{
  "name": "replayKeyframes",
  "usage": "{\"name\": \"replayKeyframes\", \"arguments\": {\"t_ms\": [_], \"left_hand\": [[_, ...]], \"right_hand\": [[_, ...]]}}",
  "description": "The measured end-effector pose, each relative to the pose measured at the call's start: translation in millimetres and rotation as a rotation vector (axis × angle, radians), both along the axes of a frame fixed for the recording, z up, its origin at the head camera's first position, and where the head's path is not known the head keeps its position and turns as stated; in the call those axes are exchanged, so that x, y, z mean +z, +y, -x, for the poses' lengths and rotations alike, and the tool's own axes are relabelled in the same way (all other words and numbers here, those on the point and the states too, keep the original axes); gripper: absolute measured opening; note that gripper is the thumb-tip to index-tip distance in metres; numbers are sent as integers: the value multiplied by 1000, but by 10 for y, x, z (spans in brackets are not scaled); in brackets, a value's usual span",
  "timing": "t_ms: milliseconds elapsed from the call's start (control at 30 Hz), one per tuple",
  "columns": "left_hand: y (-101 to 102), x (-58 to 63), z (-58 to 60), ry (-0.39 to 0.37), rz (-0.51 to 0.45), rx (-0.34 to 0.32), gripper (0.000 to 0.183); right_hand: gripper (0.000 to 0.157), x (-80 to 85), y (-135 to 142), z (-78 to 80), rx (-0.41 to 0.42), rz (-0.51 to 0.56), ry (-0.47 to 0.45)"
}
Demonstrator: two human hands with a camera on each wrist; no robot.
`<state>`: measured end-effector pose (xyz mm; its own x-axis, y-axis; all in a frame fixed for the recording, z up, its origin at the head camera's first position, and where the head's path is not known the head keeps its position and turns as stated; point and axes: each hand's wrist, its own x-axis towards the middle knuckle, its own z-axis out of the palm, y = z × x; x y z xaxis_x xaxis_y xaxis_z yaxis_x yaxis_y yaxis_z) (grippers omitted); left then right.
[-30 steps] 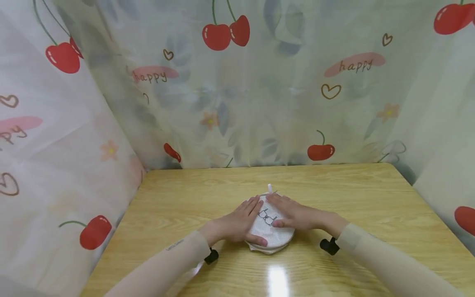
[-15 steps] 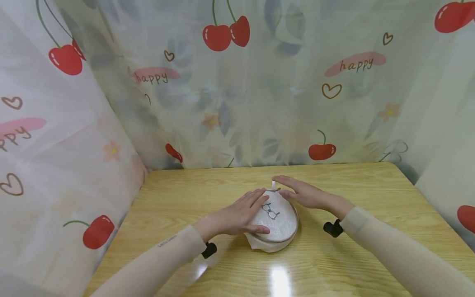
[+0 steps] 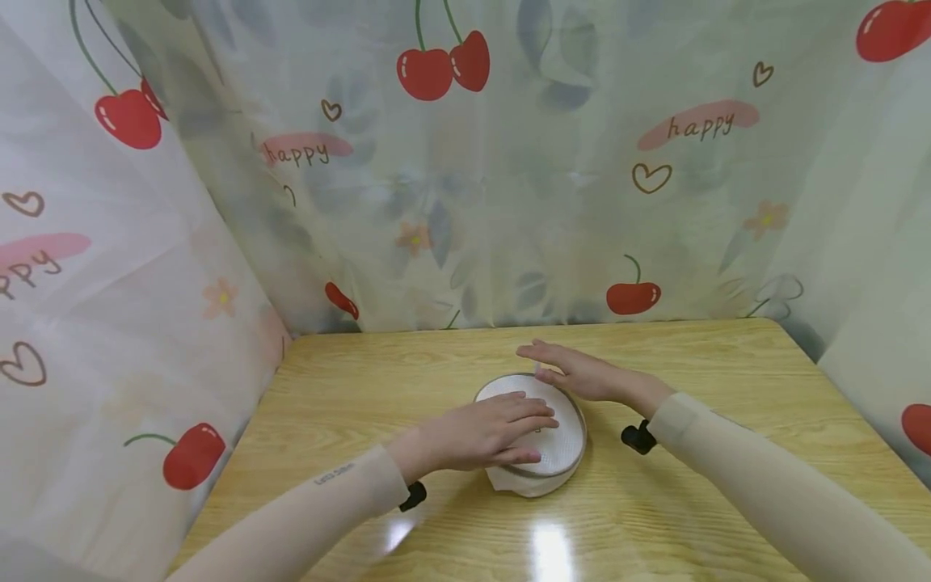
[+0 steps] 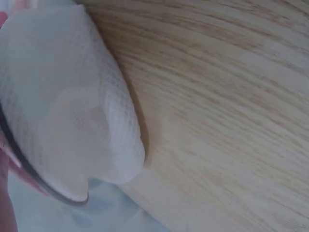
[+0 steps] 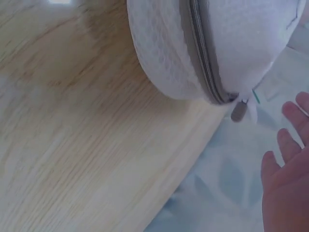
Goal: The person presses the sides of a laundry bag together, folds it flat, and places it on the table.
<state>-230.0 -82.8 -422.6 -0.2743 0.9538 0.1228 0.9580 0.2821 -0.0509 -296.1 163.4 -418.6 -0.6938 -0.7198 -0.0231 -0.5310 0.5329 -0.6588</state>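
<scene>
A round white mesh laundry bag (image 3: 563, 453) with a grey zip around its rim sits on the wooden table. My left hand (image 3: 489, 433) lies across its top, fingers stretched out and covering most of the printed drawing. At the bag's far edge is my right hand (image 3: 582, 374), fingers extended over the small white tab there. In the right wrist view the zip (image 5: 203, 48) runs along the side to a grey zip pull (image 5: 239, 111), and the right fingers (image 5: 288, 145) show apart from it. The left wrist view shows the bag's puffed mesh side (image 4: 116, 121).
The wood-grain table (image 3: 378, 364) ends at a cherry-print curtain (image 3: 465, 202) at the back, with more curtain on both sides. Black wrist cameras (image 3: 638, 437) hang under both wrists. Light glares on the table's front part.
My right hand has left the bag's top for its far edge, then shifted slightly left. My left hand has slid right across the top, covering the drawing.
</scene>
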Motion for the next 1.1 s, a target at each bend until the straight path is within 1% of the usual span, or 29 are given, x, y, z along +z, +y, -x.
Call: {"name": "replayKeyframes", "arguments": {"t_ms": [100, 233, 300, 400, 500, 567, 633, 667, 800, 867, 1000, 1100], "left_hand": [[46, -56, -16, 27, 43, -32, 55], [49, -133, -21, 29, 88, -45, 57], [47, -176, -12, 32, 105, -56, 58], [52, -274, 10, 50, 136, -78, 59], [74, -412, 32, 43, 174, -99, 62], [90, -497, 36, 36, 197, -103, 64], [108, -562, 35, 39, 206, -106, 66], [117, -589, 36, 52, 210, -109, 68], [148, -628, 33, 119, 220, -118, 73], [165, -639, 34, 135, 235, -123, 74], [200, -662, 38, 111, 267, -123, 72], [218, -684, 42, 86, 287, -125, 71]], "right_hand": [[50, -31, -31, 8, 61, -2, 16], [50, -93, -92, 19, 143, -5, 38], [50, -120, -129, 27, 179, 5, 22], [49, -190, -193, 42, 229, -16, 2], [48, -303, -234, 51, 261, -75, -24], [47, -383, -233, 50, 265, -110, -40], [47, -447, -220, 52, 263, -116, -63], [48, -468, -209, 55, 265, -112, -65], [48, -510, -176, 84, 279, -76, -59], [48, -529, -163, 102, 289, -64, -51], [48, -579, -156, 119, 290, -64, -36], [47, -601, -161, 114, 286, -87, -19]]}}
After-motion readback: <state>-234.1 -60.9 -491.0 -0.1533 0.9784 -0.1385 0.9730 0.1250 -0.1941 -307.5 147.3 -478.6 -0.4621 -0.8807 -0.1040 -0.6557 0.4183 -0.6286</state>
